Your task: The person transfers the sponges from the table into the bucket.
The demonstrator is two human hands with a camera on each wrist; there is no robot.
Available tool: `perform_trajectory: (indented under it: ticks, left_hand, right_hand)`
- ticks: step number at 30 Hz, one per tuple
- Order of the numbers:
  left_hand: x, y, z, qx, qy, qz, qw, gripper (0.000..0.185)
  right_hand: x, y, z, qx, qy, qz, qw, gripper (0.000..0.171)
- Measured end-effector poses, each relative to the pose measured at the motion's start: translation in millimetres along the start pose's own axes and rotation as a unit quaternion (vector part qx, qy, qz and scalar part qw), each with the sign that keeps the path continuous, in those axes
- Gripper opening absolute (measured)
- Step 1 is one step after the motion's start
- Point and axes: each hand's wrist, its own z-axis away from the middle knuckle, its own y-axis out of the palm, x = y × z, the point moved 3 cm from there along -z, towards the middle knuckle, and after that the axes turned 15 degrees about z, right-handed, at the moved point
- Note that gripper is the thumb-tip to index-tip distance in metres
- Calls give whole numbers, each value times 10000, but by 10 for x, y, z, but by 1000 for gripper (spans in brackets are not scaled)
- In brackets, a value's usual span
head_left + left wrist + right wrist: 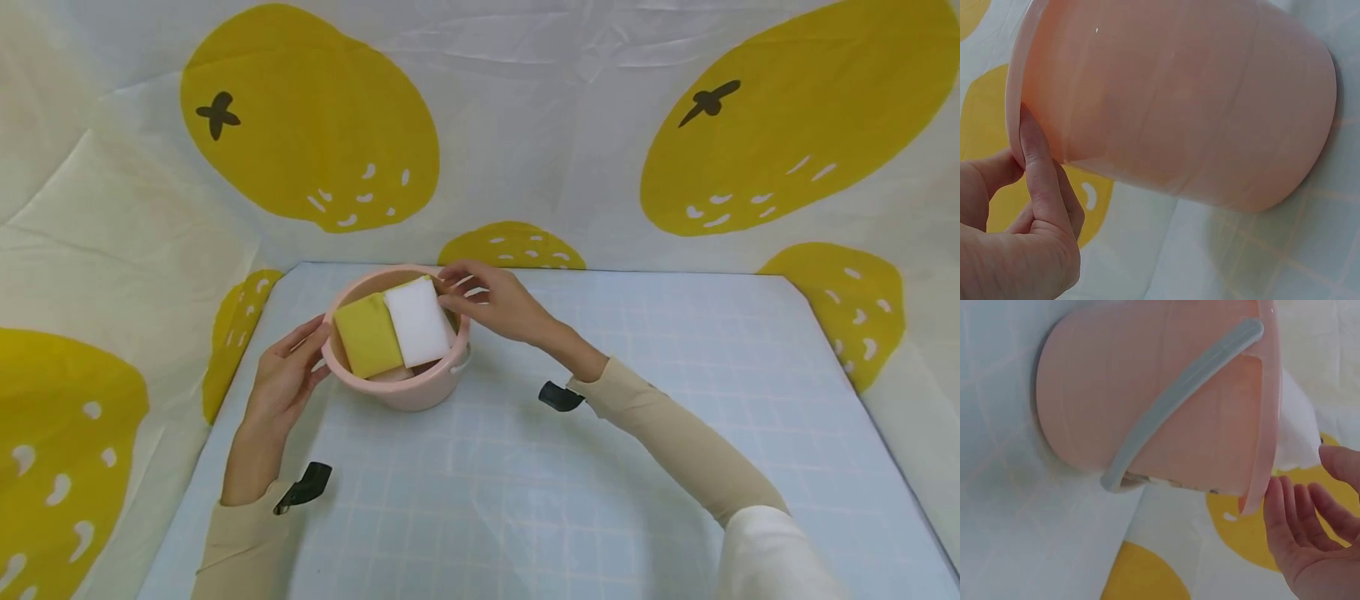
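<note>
A pink bucket (420, 394) stands upright at the back left of the table, its grey handle (1185, 394) hanging down the side in the right wrist view. Inside, near the top, a yellow sponge (369, 336) lies beside a white sponge (418, 323) that sticks up past the rim. My left hand (287, 375) pinches the bucket's left rim between thumb and fingers. My right hand (498, 302) is at the back right of the rim with fingers loosely bent, fingertips right at the rim and thumb tip right by the white sponge's edge. Whatever lies deeper is mostly hidden.
A pale blue gridded table (600, 467) extends to the front and right of the bucket. White cloth with large yellow fruit prints (315, 117) rises behind it and at both sides. Black wrist mounts (561, 397) stick out from both sleeves.
</note>
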Motion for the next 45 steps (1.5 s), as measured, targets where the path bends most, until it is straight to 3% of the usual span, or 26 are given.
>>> perform_trajectory:
  ticks: [17,35,39,42,45]
  left_hand:
    - [-24,-15,-22,-26,6,-19,10000,79]
    - [-67,-44,-121,71,225,-894,9957,81]
    - [-107,-85,-110,238,584,-1626,9847,75]
    - [-142,-112,-77,279,1007,-2402,9651,71]
    - [-180,-134,-55,285,1397,-3124,9392,70]
  right_hand:
    - [-301,-328,309,-429,316,246,9983,21]
    - [-613,-706,724,-819,812,586,9916,22]
    - [-712,-782,863,-944,956,641,9889,20]
    - [-778,-834,958,-1021,1040,687,9869,21]
    - [-837,-893,1052,-1107,1133,802,9841,22]
